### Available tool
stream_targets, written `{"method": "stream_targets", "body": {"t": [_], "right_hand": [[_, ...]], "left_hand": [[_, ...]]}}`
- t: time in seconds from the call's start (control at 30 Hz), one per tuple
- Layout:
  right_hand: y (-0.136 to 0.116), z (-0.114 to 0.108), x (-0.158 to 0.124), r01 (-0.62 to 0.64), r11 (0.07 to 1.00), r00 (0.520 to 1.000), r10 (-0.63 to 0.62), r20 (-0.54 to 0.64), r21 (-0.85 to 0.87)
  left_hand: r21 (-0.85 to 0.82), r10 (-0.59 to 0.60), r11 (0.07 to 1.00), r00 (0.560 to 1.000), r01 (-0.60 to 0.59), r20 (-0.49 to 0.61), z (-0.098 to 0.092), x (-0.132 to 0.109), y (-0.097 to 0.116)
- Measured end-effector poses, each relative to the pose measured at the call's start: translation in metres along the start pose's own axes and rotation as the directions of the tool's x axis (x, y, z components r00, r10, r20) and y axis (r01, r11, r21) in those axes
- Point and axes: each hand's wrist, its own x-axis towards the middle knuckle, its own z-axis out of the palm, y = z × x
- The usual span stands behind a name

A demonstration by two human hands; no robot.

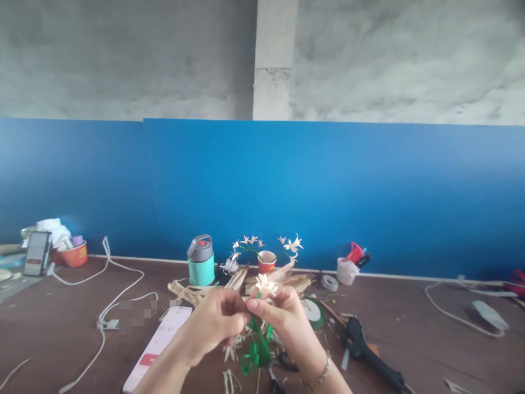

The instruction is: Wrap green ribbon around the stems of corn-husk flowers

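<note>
My right hand (276,307) pinches the green stem of a small cream flower (266,285), whose petals stand above the fingers. Close beside it, my left hand (223,317) has its thumb and fingers pressed together near the lower stem; what lies between them is too small to make out. Green tape (258,350) hangs and curls below both hands. Behind them, flower sprays with green stems lean from an orange-red paper cup (267,262), with dry husks (295,282) lying in front of it.
A teal bottle (201,265) stands behind my left hand. A phone (164,342) lies at the left, near white cables. To the right are a green-rimmed spool (314,312), a black glue gun (365,350), a tape roll (329,283) and a white cup (346,272). Scissors (275,381) lie below.
</note>
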Motion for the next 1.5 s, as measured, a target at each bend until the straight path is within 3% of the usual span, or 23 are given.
{"method": "stream_targets", "body": {"t": [0.1, 0.23, 0.37, 0.43, 0.57, 0.73, 0.83, 0.97, 1.07, 1.17, 1.23, 1.3, 1.37, 1.43, 1.5], "right_hand": [[0.005, -0.002, 0.001, 0.008, 1.000, 1.000, -0.008, -0.024, -0.016], [0.005, -0.001, 0.002, 0.024, 0.998, 0.995, -0.030, -0.092, -0.063], [0.002, 0.004, 0.001, 0.031, 0.998, 0.986, -0.040, -0.159, -0.059], [0.003, 0.006, 0.000, 0.037, 0.998, 0.980, -0.044, -0.193, -0.042], [0.001, 0.004, -0.001, 0.002, 1.000, 0.988, 0.001, -0.155, 0.016], [-0.008, -0.005, -0.003, -0.094, 0.994, 0.992, 0.088, 0.094, 0.058], [-0.009, -0.006, -0.002, -0.043, 0.998, 0.996, 0.040, 0.081, 0.041], [-0.003, -0.002, 0.001, -0.011, 1.000, 0.999, 0.011, -0.037, -0.013], [0.002, 0.000, 0.002, 0.005, 0.998, 0.995, -0.012, -0.097, -0.068], [0.004, 0.002, 0.001, 0.011, 0.993, 0.985, -0.031, -0.173, -0.115], [0.005, 0.003, 0.001, -0.012, 0.992, 0.973, -0.017, -0.229, -0.122], [0.006, 0.005, 0.001, -0.036, 0.994, 0.963, 0.005, -0.270, -0.108], [0.008, 0.006, 0.001, -0.050, 0.996, 0.960, 0.027, -0.280, -0.076], [0.007, 0.005, 0.001, -0.060, 0.997, 0.965, 0.048, -0.257, -0.040], [0.005, 0.003, 0.001, -0.067, 0.997, 0.982, 0.061, -0.181, -0.025]], "left_hand": [[0.174, 0.060, 0.984, 0.993, -0.041, -0.102, 0.003, -0.003, 0.003], [0.386, 0.228, 0.914, 0.944, -0.124, -0.237, 0.011, -0.006, 0.000], [0.572, 0.421, 0.799, 0.852, -0.186, -0.311, 0.018, -0.005, -0.008], [0.555, 0.442, 0.807, 0.830, -0.202, -0.341, 0.019, -0.004, -0.009], [0.164, 0.204, 0.973, 0.945, -0.165, -0.257, 0.016, -0.001, -0.008], [-0.237, 0.067, 0.968, 0.996, -0.081, -0.067, 0.011, 0.003, -0.008], [-0.277, 0.047, 0.960, 0.999, -0.047, -0.007, 0.011, 0.003, -0.007], [-0.032, 0.112, 0.993, 0.988, -0.116, -0.105, 0.012, 0.001, -0.004], [0.267, 0.223, 0.952, 0.940, -0.153, -0.258, 0.016, -0.002, -0.006], [0.556, 0.448, 0.806, 0.823, -0.203, -0.349, 0.020, -0.003, -0.013], [0.651, 0.558, 0.724, 0.749, -0.229, -0.357, 0.022, -0.002, -0.018], [0.648, 0.582, 0.721, 0.722, -0.246, -0.374, 0.023, -0.001, -0.020], [0.550, 0.497, 0.800, 0.780, -0.242, -0.379, 0.022, 0.000, -0.018], [0.361, 0.311, 0.913, 0.894, -0.188, -0.323, 0.021, 0.000, -0.012], [0.207, 0.201, 0.968, 0.934, -0.142, -0.295, 0.018, -0.001, -0.007]]}}
